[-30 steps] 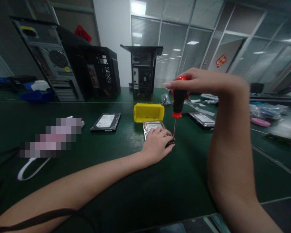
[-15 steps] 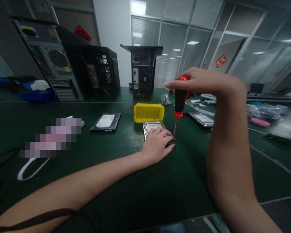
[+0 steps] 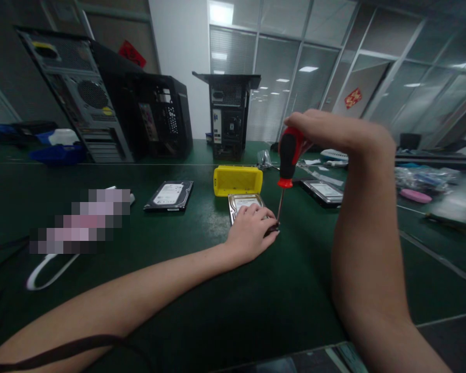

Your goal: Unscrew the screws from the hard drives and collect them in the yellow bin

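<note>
My left hand grips a hard drive on the green table, its palm over the label and its fingertips at the drive's near right corner. Much of the drive is hidden under that hand. Wrapped around the top of a red and black screwdriver is my right hand, wrist bent sharply. The screwdriver stands nearly upright, its tip down at the drive's right corner beside my left fingertips; the exact contact is too small to make out. Directly behind the drive is a yellow open box.
Other hard drives lie left and right. Computer cases line the back. At left are a blurred-out item with a white strap and a blue bin. Plastic bags and a pink object lie far right.
The right fingers have shifted around the screwdriver handle: the index finger that stretched out to the left is now curled in over the top. My left hand and the drive stay put.
</note>
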Motion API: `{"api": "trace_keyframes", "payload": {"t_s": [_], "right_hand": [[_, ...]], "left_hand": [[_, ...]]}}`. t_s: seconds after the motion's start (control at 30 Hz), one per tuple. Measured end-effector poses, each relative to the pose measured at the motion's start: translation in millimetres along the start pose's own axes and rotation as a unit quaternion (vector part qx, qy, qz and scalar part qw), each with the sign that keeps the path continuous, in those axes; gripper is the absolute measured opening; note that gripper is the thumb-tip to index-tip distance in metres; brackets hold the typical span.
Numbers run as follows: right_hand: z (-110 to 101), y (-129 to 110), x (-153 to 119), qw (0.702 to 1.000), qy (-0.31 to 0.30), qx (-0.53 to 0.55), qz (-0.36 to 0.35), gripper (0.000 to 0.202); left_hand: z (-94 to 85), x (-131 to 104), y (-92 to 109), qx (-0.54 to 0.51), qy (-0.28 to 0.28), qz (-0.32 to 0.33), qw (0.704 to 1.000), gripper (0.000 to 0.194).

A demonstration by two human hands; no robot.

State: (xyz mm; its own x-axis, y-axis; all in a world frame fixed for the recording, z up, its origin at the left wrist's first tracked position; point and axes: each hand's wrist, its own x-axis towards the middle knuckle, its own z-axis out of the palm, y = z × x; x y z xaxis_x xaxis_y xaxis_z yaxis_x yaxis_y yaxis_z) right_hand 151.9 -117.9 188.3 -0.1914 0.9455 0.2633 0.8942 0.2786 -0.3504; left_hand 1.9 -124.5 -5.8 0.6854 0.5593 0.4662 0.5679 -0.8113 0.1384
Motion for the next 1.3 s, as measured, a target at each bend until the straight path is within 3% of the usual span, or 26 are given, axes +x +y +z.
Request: {"api": "trace_keyframes", "payload": {"t_s": [0.1, 0.27, 0.6, 0.97, 1.3], "right_hand": [[-3.3, -3.9, -2.3, 0.998, -0.016, -0.05, -0.035, 0.032], [-4.4, -3.9, -6.2, 0.996, -0.031, -0.004, -0.085, 0.036], [-5.4, 1.6, -7.0, 0.998, 0.002, -0.051, -0.035, 0.052], [-4.3, 6.7, -2.2, 0.996, 0.011, -0.04, -0.084, 0.041], [-3.0, 4.7, -4.1, 0.998, -0.016, -0.026, -0.048, 0.047]], "left_hand": [[-0.2, -0.1, -0.3, -0.002, -0.003, 0.0, 1.0, 0.023], [-0.4, -0.1, -0.6, 0.0, -0.004, -0.002, 1.0, 0.024], [-1.4, -0.5, 0.0, 0.001, -0.01, -0.001, 1.0, 0.024], [-0.7, -0.7, 0.0, 0.007, -0.008, 0.001, 1.0, 0.024], [-1.8, -0.8, 0.2, -0.005, -0.009, -0.001, 1.0, 0.024]]}}
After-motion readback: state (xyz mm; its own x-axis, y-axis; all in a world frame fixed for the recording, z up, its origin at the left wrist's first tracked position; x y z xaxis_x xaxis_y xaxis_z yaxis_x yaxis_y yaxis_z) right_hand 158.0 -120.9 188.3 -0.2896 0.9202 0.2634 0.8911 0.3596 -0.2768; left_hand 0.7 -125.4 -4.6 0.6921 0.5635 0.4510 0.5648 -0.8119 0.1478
